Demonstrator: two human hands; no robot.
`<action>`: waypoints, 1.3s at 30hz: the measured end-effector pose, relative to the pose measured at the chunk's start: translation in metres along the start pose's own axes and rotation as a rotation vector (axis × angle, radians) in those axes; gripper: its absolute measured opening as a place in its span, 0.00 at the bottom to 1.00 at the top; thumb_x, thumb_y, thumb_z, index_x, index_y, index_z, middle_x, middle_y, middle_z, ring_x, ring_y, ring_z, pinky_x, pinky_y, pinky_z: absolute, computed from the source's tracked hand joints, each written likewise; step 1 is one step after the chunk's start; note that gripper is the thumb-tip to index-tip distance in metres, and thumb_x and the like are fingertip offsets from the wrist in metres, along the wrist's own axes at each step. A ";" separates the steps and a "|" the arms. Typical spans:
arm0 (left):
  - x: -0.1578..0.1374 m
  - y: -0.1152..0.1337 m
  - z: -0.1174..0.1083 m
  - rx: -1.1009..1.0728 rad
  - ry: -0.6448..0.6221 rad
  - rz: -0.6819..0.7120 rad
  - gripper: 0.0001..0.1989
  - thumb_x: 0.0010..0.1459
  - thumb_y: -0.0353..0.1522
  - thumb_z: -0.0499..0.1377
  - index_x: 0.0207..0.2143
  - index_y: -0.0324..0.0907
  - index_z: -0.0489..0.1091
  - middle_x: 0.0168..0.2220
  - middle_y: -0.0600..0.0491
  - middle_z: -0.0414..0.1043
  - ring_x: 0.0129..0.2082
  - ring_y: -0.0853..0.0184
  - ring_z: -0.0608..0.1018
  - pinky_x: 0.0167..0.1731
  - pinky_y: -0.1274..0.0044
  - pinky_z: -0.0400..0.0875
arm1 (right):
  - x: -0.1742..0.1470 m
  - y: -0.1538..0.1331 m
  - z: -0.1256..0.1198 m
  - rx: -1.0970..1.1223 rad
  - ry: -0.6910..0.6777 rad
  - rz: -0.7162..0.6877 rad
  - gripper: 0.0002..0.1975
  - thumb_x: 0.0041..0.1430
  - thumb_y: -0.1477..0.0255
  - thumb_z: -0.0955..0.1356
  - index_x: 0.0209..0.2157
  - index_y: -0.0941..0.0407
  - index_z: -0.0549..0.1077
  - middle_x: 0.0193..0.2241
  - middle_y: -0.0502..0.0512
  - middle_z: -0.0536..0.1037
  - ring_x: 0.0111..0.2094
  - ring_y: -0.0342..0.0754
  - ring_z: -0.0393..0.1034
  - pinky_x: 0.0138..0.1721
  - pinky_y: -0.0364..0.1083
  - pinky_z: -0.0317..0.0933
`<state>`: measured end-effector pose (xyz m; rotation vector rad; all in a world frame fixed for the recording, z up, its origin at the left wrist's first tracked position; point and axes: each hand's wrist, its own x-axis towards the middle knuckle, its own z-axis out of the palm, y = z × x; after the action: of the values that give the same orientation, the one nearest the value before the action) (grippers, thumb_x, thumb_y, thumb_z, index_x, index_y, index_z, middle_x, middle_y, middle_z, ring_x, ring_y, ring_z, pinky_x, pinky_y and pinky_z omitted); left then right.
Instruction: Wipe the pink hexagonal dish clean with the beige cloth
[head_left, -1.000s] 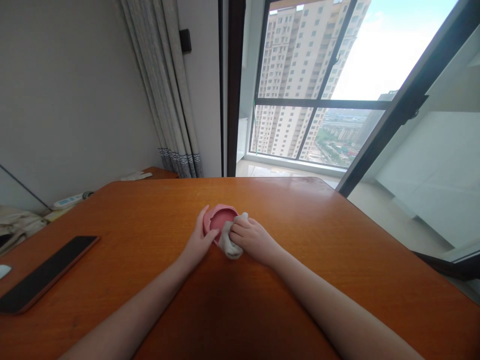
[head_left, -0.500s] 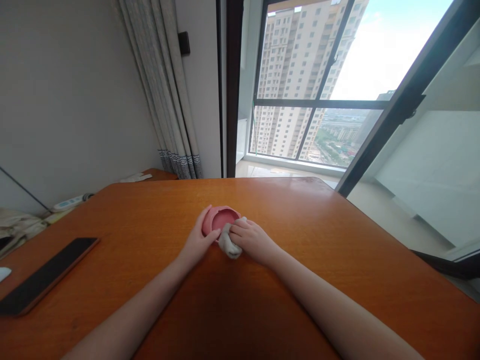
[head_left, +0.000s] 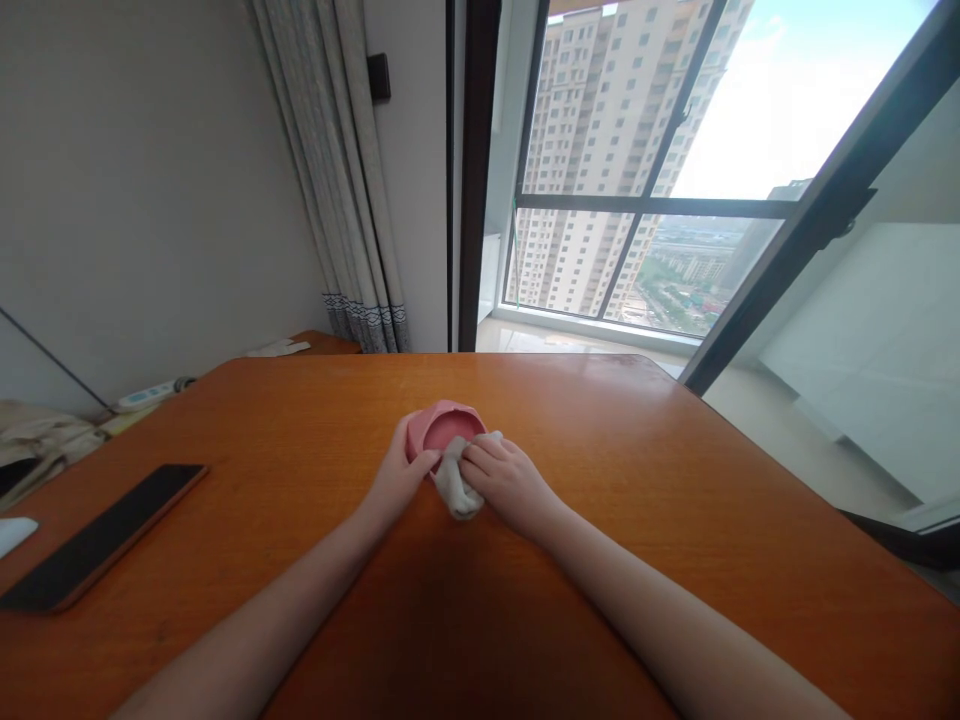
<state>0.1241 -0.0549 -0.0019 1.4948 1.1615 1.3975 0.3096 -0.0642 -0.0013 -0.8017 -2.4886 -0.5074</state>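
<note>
A pink bowl-like dish (head_left: 450, 412) with an angular outer wall and a round hollow is tilted toward me above the middle of the wooden table (head_left: 330, 410). My left hand (head_left: 396, 468) grips its left side, the thumb lying at the near rim. My right hand (head_left: 510, 480) is closed on a crumpled whitish cloth (head_left: 457, 490) and presses it against the dish's near right rim. Part of the cloth hangs down below the rim. The fingers of the right hand hide the right edge of the dish.
A long black panel (head_left: 105, 540) with a brown edge lies on the table at the left, a white object (head_left: 15, 534) beside it. Past the left edge are a power strip (head_left: 146, 395) and pale fabric (head_left: 41, 435). Beyond the far edge stand a curtain (head_left: 337, 180) and a window.
The pink dish has been tipped a little, showing more of its angular outer wall. The cloth has shifted slightly along the rim. My view has turned slightly left.
</note>
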 end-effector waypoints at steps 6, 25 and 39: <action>-0.013 -0.006 0.018 -0.319 0.015 -0.173 0.34 0.50 0.38 0.61 0.58 0.45 0.52 0.53 0.48 0.64 0.51 0.60 0.70 0.51 0.69 0.65 | -0.002 -0.005 0.002 -0.067 0.072 0.030 0.07 0.62 0.75 0.63 0.30 0.57 0.68 0.29 0.52 0.70 0.35 0.48 0.59 0.36 0.48 0.53; -0.023 0.009 0.034 -0.583 -0.004 -0.262 0.33 0.48 0.38 0.64 0.55 0.45 0.56 0.48 0.48 0.69 0.45 0.63 0.74 0.46 0.71 0.69 | 0.004 -0.004 -0.004 -0.139 0.085 0.059 0.08 0.61 0.76 0.63 0.27 0.56 0.68 0.27 0.52 0.70 0.33 0.48 0.57 0.33 0.49 0.50; -0.009 -0.002 0.019 -0.396 -0.096 -0.224 0.29 0.50 0.38 0.62 0.54 0.44 0.59 0.53 0.47 0.66 0.54 0.58 0.69 0.52 0.67 0.65 | -0.003 0.012 0.002 -0.085 0.011 0.016 0.09 0.63 0.74 0.62 0.28 0.56 0.69 0.29 0.52 0.71 0.35 0.47 0.58 0.37 0.48 0.52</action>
<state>0.1432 -0.0622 -0.0083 1.1045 0.8977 1.2966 0.3186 -0.0550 -0.0024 -0.8483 -2.4628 -0.6142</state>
